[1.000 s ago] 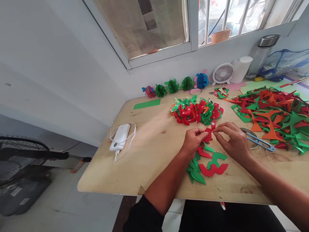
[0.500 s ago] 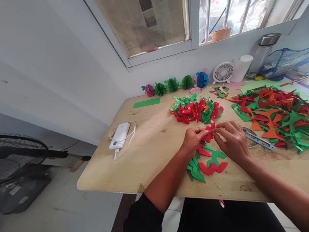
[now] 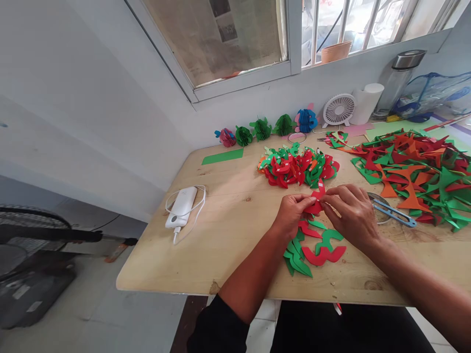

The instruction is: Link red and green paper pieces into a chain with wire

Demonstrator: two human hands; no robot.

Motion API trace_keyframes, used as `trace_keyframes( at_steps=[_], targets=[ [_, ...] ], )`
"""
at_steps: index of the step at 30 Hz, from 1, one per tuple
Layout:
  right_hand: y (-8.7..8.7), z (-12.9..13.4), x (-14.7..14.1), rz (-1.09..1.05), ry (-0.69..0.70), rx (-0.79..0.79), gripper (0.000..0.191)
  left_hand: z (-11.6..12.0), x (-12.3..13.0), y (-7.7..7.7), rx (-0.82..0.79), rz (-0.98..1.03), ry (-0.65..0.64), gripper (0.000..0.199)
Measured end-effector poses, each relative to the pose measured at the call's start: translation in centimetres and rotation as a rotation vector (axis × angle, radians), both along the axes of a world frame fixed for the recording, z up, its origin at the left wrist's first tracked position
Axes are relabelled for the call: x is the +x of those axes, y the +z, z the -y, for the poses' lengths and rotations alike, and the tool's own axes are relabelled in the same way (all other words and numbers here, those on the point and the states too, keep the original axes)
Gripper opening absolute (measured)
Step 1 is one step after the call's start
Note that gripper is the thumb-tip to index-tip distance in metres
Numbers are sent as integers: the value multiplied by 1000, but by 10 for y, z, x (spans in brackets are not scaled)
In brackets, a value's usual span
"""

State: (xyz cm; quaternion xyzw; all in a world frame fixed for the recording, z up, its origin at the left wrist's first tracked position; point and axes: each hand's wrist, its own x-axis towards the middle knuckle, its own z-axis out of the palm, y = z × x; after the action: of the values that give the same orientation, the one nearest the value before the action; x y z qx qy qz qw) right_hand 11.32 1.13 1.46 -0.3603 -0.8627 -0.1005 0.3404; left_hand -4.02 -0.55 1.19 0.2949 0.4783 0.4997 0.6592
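Observation:
Between the thumb and fingers of my left hand (image 3: 290, 213) is a red paper cutout (image 3: 321, 187) with a small white patch near its upper tip. My right hand (image 3: 351, 215) pinches the same piece from the other side, fingertips meeting at its middle. Just below lie loose green cutouts (image 3: 299, 260) and a red wavy cutout (image 3: 324, 255). Beyond my hands sits a heap of red and green cutouts (image 3: 294, 164), many with white patches. A blue craft knife (image 3: 401, 216) rests across a round object beside my right hand.
Paper scraps (image 3: 415, 171) pile up on the right. Several folded paper figures (image 3: 262, 129) line the wall near a small white fan (image 3: 338, 110) and a glass bottle (image 3: 399, 83). On the left lie a white power bank (image 3: 182, 206) with its cable and a green strip (image 3: 222, 156).
The view has shifted very slightly. Both hands keep their pinch on the red cutout, with only tiny finger movement.

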Motion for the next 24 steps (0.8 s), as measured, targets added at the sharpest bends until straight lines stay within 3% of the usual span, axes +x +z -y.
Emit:
trace_keyframes(
  at_steps=[24],
  targets=[
    [-1, -2, 1, -53, 13, 23, 13, 1, -2, 1, 20, 12, -35, 27]
  ],
)
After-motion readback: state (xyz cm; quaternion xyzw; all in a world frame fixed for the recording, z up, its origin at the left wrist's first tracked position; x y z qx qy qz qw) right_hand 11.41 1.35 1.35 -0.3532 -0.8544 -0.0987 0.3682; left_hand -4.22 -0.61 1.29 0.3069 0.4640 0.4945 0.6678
